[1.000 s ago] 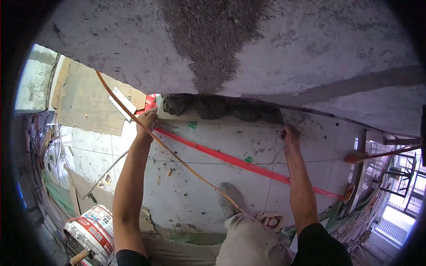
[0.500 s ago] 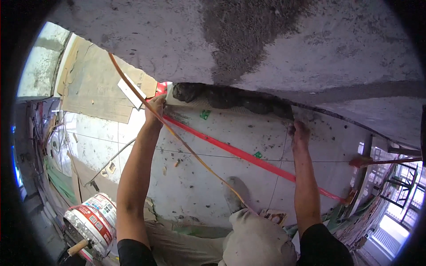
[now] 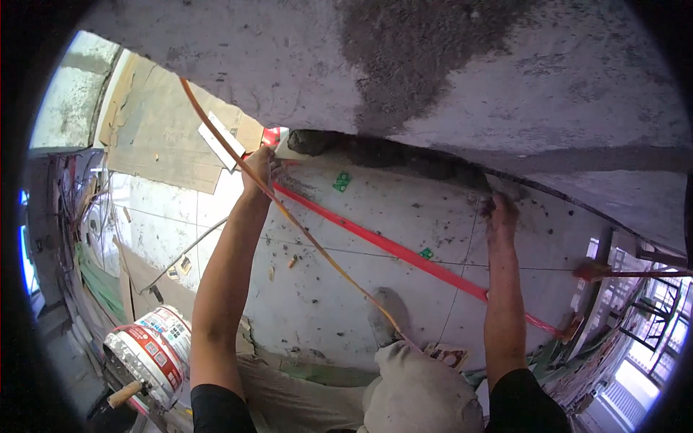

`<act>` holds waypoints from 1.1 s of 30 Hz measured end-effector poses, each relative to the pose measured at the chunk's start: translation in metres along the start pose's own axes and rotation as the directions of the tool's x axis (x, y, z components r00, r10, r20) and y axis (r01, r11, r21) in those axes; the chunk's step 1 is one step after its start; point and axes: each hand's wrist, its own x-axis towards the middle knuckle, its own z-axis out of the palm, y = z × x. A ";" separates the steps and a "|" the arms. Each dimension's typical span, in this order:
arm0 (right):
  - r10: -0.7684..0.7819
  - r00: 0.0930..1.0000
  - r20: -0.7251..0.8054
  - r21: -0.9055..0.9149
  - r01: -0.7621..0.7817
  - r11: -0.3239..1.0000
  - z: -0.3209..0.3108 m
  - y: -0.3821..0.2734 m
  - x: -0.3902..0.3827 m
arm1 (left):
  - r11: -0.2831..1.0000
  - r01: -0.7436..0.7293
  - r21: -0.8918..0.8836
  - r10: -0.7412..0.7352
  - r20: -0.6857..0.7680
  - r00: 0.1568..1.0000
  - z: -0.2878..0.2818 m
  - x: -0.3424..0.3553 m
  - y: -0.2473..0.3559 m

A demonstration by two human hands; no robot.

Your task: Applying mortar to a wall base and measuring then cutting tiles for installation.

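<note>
A narrow tile strip (image 3: 286, 153) with lumps of dark grey mortar (image 3: 390, 154) along it lies between my hands, close to the foot of the rough cement wall (image 3: 289, 79). My left hand (image 3: 258, 172) is closed on its left end. At the other end, the fingers of my right hand (image 3: 503, 213) curl round the corner; their tips are partly hidden. I cannot make out whether the mortar touches the wall. An orange cable (image 3: 310, 237) passes in front of my left wrist, and a red strip (image 3: 382, 245) crosses the floor beneath my arms.
Pale floor tiles (image 3: 346, 303) carry crumbs and small green scraps. Cardboard (image 3: 162, 119) lies at the far left. A white-and-red bucket (image 3: 155, 353) with a wooden-handled tool (image 3: 126, 393) stands at the lower left. A red-headed handled tool (image 3: 592, 271) is at the right.
Both hands and the tile strip have shifted slightly right in view. The strip has tipped, so less of its ridged face shows under the mortar. My grip stays the same.
</note>
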 end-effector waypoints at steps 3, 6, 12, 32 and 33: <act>0.071 0.993 -0.091 0.055 -0.066 0.996 0.005 -0.005 0.002 | 1.000 0.002 -0.016 -0.001 0.073 0.997 -0.001 -0.004 0.001; 0.069 0.995 -0.066 0.044 -0.066 0.997 0.011 -0.015 -0.001 | 1.000 -0.014 0.007 0.014 0.059 0.998 -0.004 -0.006 0.000; -0.169 0.979 0.116 0.052 0.164 0.985 0.028 -0.023 -0.011 | 0.968 -0.186 -0.171 0.218 0.191 0.957 0.005 -0.016 -0.019; -0.126 0.991 -0.046 0.099 0.130 0.987 0.078 0.007 -0.012 | 0.857 -0.478 0.191 0.451 0.171 0.876 0.035 -0.024 -0.029; -0.074 0.996 -0.054 0.112 0.080 0.991 0.076 0.009 -0.009 | 0.856 -0.470 0.216 0.446 0.151 0.882 0.035 -0.023 -0.029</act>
